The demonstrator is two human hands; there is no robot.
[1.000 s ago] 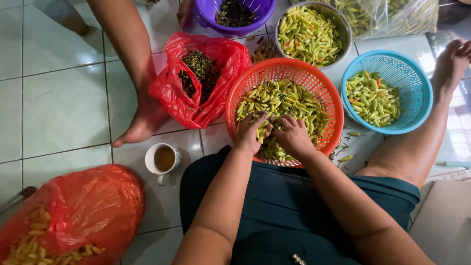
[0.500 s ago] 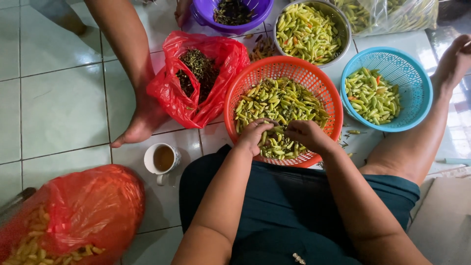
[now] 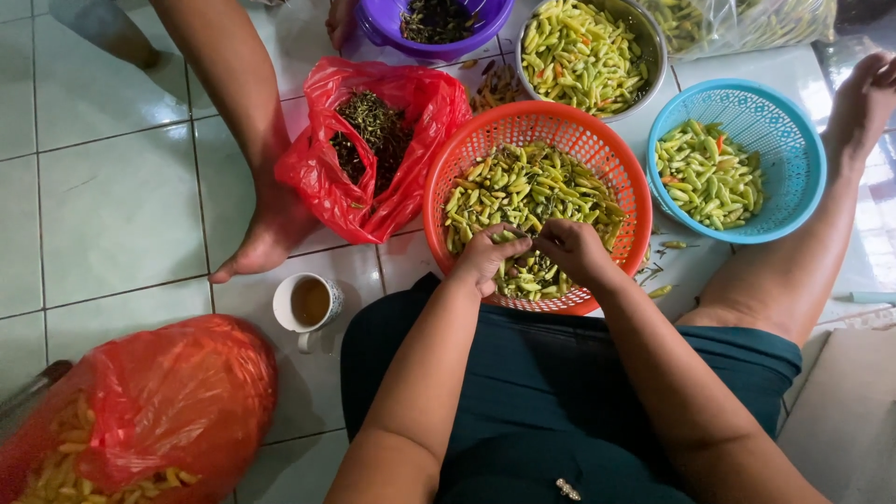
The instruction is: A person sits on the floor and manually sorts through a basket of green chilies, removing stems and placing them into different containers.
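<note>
Both hands meet over the orange basket [image 3: 597,140] of green chilies [image 3: 532,191], at 12 o'clock from the lap. Left hand [image 3: 485,257] and right hand [image 3: 574,250] fingers pressed together, pinching one chili between them. Blue basket [image 3: 793,140] at 2 o'clock, mug [image 3: 308,303] at 9 o'clock.

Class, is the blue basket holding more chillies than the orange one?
No: the blue basket has a thin layer, while the orange basket is well filled.
</note>
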